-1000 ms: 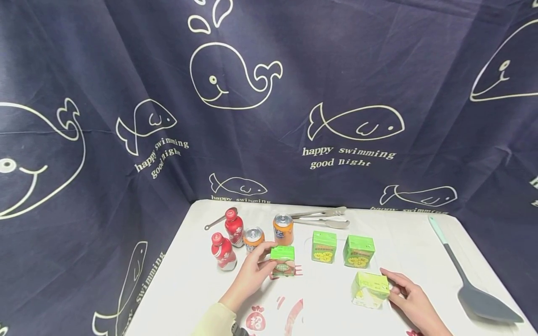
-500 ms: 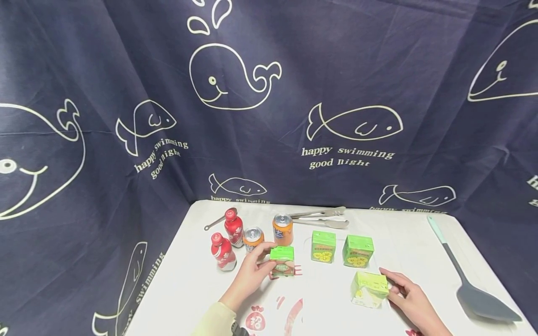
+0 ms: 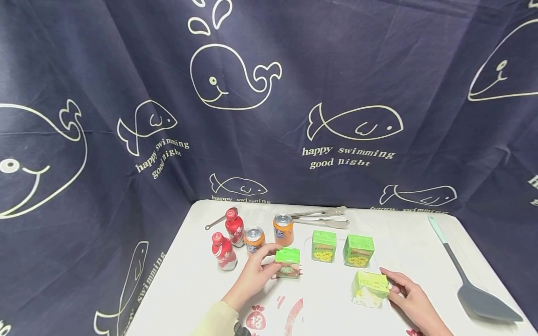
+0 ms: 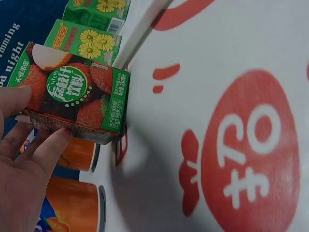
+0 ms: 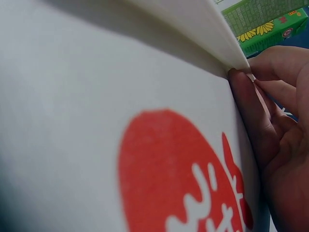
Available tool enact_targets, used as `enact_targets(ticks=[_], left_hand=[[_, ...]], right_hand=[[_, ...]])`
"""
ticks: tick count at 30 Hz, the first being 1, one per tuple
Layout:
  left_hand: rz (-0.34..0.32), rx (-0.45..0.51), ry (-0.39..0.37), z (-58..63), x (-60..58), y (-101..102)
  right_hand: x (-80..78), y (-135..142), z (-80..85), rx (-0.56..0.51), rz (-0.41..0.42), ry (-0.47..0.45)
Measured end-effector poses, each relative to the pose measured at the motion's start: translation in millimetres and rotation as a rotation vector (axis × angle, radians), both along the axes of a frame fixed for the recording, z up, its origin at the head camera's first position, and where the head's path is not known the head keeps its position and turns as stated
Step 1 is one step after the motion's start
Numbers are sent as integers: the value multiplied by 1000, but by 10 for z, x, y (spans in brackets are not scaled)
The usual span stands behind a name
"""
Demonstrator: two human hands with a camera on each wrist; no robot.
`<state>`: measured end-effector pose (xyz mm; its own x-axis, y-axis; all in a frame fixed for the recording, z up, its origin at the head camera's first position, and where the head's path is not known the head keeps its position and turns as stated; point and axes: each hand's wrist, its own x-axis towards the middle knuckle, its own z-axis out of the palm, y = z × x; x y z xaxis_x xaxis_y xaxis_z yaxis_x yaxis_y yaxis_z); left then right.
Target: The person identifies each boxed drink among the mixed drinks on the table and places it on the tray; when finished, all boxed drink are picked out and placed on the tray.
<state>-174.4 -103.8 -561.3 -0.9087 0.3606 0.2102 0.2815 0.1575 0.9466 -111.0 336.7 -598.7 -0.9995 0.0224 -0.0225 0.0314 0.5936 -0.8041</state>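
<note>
My left hand holds a litchi juice carton between thumb and fingers, gripping it from its left. In the left wrist view its printed front faces the camera. At the right, my right hand is beside a pale green drink carton. The right wrist view shows thumb and fingers pinching the edge of a flat white tray. Two green chrysanthemum drink cartons, a left one and a right one, stand upright toward the tray's back.
Two red bottles and two orange cans stand left of and behind the left hand. Metal utensils lie at the back, with a small spoon-like one behind the bottles. A spatula lies along the right side.
My left hand has moved the litchi carton slightly right and toward me, and the carton is a little tilted. The right hand and the other cartons stay put.
</note>
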Motion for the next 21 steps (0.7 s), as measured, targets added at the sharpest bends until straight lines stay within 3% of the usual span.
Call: enact_targets(ticks=[11, 21], left_hand=[[-67, 51, 64, 169, 24, 166], [-106, 61, 27, 213, 66, 385]], right_hand=[[2, 8, -21, 0, 7, 29], [-1, 8, -30, 11, 12, 40]])
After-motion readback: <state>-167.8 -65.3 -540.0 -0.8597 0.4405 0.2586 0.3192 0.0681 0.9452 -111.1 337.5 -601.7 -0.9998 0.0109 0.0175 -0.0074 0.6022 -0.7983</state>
